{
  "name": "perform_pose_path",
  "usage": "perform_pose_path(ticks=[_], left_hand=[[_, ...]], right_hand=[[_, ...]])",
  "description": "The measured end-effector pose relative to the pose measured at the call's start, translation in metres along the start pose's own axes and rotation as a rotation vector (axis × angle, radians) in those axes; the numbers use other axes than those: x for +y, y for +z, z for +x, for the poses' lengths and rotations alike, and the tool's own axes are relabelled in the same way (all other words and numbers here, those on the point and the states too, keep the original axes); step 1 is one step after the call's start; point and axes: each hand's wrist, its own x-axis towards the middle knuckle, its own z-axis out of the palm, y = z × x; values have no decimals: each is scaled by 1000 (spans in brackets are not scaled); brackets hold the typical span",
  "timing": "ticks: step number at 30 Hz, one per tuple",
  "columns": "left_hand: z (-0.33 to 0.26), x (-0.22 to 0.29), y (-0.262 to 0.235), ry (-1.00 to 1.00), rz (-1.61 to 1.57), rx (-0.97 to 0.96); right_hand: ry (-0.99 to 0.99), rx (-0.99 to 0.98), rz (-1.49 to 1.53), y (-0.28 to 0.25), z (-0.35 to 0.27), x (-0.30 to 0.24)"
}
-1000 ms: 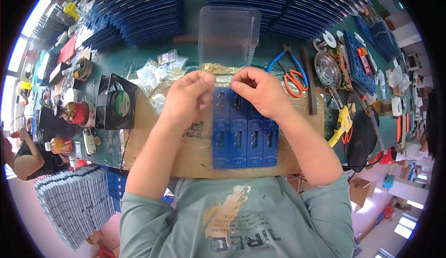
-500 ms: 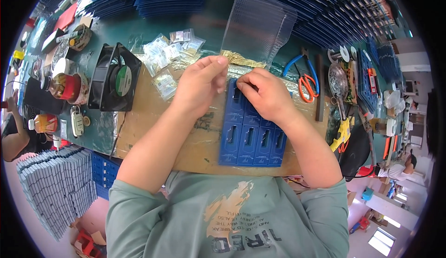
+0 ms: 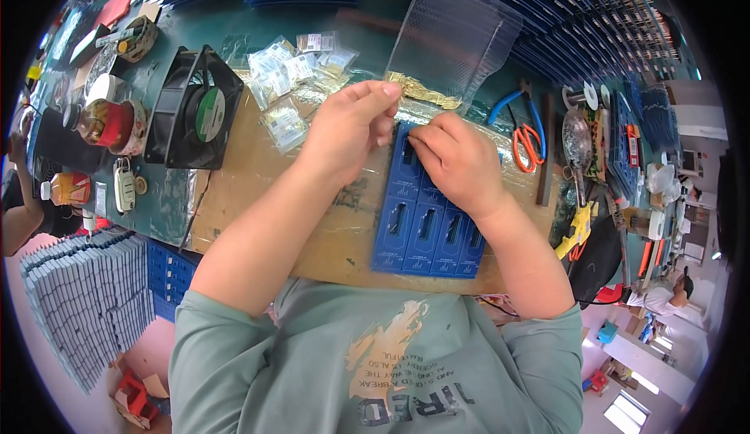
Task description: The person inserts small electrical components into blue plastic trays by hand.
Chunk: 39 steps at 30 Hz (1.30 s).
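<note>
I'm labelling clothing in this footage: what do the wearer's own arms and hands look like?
The left hand and right hand are bare, without gloves. The forearms are bare too; plain grey-green sleeves stop above them.

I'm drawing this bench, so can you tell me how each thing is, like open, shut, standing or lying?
Blue panel: lying flat
Left hand: pinched shut, contents hidden
Right hand: fingers curled together at the panel
Clear tray: open
Thin gold pieces: loose, heaped
Small clear bags: piled
Blue-handled pliers: handles apart
Black fan: standing; spinning, can't tell
</note>
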Motion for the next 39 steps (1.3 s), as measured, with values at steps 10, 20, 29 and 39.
perform_pose_path(ticks=[10,20,29,39], left_hand=[[-1,-1,1,-9,-15,0],[-5,-5,6,23,125,41],[-5,-6,7,41,18,84],[-2,-3,4,53,-6,86]], right_hand=[[-78,41,-6,-1,-3,0],[624,38,765,1,17,-20],[725,97,822,1,11,-15],[467,-160,389,-12,6,-8]])
